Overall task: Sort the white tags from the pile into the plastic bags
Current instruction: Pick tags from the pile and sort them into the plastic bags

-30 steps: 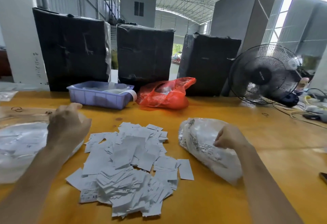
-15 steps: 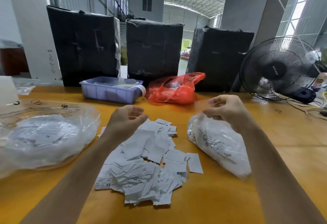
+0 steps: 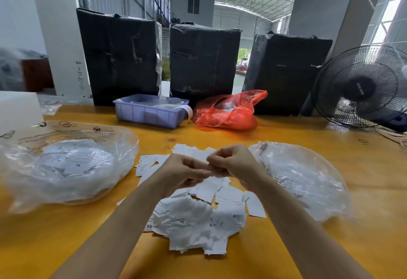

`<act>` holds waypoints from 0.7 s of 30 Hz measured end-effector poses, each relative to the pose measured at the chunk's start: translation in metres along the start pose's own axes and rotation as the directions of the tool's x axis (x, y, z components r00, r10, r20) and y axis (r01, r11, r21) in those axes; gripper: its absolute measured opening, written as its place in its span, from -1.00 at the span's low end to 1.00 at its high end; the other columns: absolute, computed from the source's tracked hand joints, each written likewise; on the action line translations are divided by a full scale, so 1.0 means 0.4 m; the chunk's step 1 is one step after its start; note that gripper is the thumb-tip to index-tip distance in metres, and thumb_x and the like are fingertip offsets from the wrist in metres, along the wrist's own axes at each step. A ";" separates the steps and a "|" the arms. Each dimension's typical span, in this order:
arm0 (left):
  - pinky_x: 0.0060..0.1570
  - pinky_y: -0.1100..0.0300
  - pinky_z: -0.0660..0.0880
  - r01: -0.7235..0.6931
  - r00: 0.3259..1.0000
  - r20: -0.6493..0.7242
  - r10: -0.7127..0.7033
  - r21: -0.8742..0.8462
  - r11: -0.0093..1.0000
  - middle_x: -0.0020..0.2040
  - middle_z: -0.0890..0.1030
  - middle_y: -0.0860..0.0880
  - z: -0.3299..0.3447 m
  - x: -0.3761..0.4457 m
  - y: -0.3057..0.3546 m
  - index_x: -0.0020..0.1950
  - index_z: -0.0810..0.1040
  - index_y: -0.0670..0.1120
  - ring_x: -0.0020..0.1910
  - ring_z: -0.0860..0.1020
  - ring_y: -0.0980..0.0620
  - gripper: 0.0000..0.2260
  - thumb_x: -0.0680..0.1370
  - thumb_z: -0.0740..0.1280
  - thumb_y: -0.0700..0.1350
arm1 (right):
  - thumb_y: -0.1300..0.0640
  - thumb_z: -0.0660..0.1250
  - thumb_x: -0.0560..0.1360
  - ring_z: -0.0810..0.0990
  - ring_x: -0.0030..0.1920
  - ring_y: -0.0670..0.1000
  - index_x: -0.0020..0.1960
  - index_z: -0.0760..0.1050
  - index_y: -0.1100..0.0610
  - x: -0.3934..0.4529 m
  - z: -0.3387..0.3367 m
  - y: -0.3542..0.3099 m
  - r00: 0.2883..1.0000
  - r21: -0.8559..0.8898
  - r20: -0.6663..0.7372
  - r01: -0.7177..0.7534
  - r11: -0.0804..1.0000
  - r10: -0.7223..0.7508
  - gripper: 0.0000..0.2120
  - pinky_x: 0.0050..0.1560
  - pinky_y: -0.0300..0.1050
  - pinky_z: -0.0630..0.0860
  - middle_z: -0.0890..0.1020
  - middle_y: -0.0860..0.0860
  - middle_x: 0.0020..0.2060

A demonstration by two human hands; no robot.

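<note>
A pile of white tags (image 3: 198, 223) lies in the middle of the yellow table (image 3: 308, 133), some printed XS. A clear plastic bag (image 3: 66, 168) with tags inside sits to its left. A second clear bag (image 3: 304, 179) with tags lies to its right. My left hand (image 3: 182, 173) and my right hand (image 3: 233, 166) meet above the far part of the pile, fingers curled. Together they pinch a small pale piece, blurred, which looks like a white tag (image 3: 217, 174).
At the back of the table stand a purple bin (image 3: 149, 113) and a red plastic bag (image 3: 229, 111). Three black wrapped boxes (image 3: 119, 56) rise behind them. A black fan (image 3: 361, 87) stands at the right, with cables beside it.
Both hands left the bags at either side and came together over the pile, where they now pinch a small piece. My view has tilted and moved closer.
</note>
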State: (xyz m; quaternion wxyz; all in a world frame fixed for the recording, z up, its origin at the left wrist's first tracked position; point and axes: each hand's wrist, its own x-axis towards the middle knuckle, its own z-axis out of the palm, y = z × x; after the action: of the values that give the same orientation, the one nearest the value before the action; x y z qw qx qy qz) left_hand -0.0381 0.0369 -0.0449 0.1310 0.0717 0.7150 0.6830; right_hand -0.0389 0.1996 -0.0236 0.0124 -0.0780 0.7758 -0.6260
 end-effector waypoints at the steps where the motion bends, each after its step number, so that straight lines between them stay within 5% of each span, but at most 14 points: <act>1: -0.35 0.34 0.51 0.013 1.000 -0.005 -0.013 0.009 1.000 -0.39 0.61 -0.05 -0.002 0.000 -0.002 -0.26 0.71 -0.13 -0.44 0.54 0.12 -0.87 0.36 0.49 -0.35 | 0.31 0.40 0.45 0.56 -0.50 -0.07 -0.15 0.58 0.38 0.001 0.005 0.005 1.000 0.000 -0.003 0.018 1.000 -0.018 -0.90 -0.44 -0.29 0.51 0.60 0.12 -0.43; 5: -0.44 0.34 0.43 0.023 0.995 -0.094 -0.026 -0.031 0.999 -0.41 0.57 -0.02 -0.007 0.006 -0.010 -0.13 0.67 -0.19 -0.48 0.47 0.13 -0.91 0.39 0.50 -0.25 | 0.21 0.38 0.49 0.56 -0.49 -0.08 -0.19 0.59 0.25 0.012 0.021 0.028 0.992 -0.020 -0.077 0.094 0.995 -0.095 -0.88 -0.42 -0.24 0.50 0.63 0.09 -0.43; 7: -0.46 0.34 0.44 0.006 0.975 -0.220 -0.022 -0.071 0.997 -0.39 0.59 -0.01 -0.014 0.015 -0.011 -0.14 0.67 -0.18 -0.47 0.48 0.12 -0.91 0.40 0.50 -0.20 | 0.21 0.36 0.51 0.58 -0.44 -0.04 -0.14 0.59 0.25 0.024 0.016 0.042 0.981 -0.225 -0.119 0.125 0.966 -0.154 -0.90 -0.35 -0.19 0.54 0.65 0.10 -0.34; 9: -0.45 0.35 0.47 -0.013 0.957 -0.290 -0.025 -0.127 0.992 -0.39 0.61 0.00 -0.020 0.020 -0.010 -0.14 0.65 -0.19 -0.43 0.53 0.10 -0.90 0.41 0.49 -0.19 | 0.21 0.43 0.46 0.58 -0.35 -0.06 -0.07 0.61 0.24 0.028 0.010 0.059 0.988 -0.515 -0.015 0.125 0.848 -0.155 -0.90 -0.25 -0.17 0.55 0.67 0.11 -0.24; 12: -0.45 0.35 0.50 -0.035 0.949 -0.315 -0.033 -0.207 0.978 -0.34 0.65 -0.05 -0.024 0.022 -0.011 -0.08 0.60 -0.26 -0.42 0.60 0.10 -0.82 0.43 0.47 -0.18 | 0.05 0.57 0.30 0.52 -0.19 -0.08 0.11 0.58 0.15 0.024 0.021 0.089 0.989 -0.724 0.146 0.089 0.684 0.026 -0.57 -0.23 -0.26 0.44 0.60 0.03 -0.12; 15: -0.44 0.33 0.53 -0.040 0.953 -0.300 -0.040 -0.256 0.966 -0.35 0.67 -0.07 -0.023 0.024 -0.013 -0.09 0.54 -0.25 -0.43 0.62 0.08 -0.87 0.48 0.42 -0.21 | 0.04 0.60 0.25 0.47 -0.15 -0.07 0.14 0.55 0.13 0.030 0.029 0.104 0.990 -0.746 0.134 0.075 0.662 0.039 -0.49 -0.28 -0.30 0.34 0.50 -0.05 -0.15; 18: -0.48 0.36 0.50 -0.041 0.958 -0.285 -0.038 -0.267 0.963 -0.41 0.63 -0.07 -0.021 0.025 -0.011 -0.14 0.55 -0.24 -0.49 0.59 0.12 -0.95 0.51 0.37 -0.28 | 0.15 0.55 0.32 0.46 -0.27 -0.07 -0.08 0.61 0.18 0.037 0.018 0.104 0.996 -0.743 0.065 0.086 0.664 -0.057 -0.77 -0.41 -0.34 0.28 0.51 -0.04 -0.29; 21: -0.48 0.39 0.48 -0.034 0.945 -0.327 -0.027 -0.179 0.983 -0.34 0.58 -0.08 -0.021 0.026 -0.008 -0.11 0.59 -0.23 -0.48 0.56 0.12 -0.97 0.50 0.37 -0.33 | 0.26 0.48 0.39 0.49 -0.40 -0.06 -0.22 0.57 0.23 0.037 -0.003 0.092 0.998 -0.518 0.007 0.054 0.854 -0.059 -0.90 -0.38 -0.23 0.37 0.56 0.02 -0.41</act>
State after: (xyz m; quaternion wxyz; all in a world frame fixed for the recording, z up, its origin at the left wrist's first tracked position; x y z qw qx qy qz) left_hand -0.0504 0.0318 -0.0485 0.0151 -0.0539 0.6610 0.7483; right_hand -0.0575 0.2061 -0.0581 -0.0311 -0.0984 0.9130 -0.3947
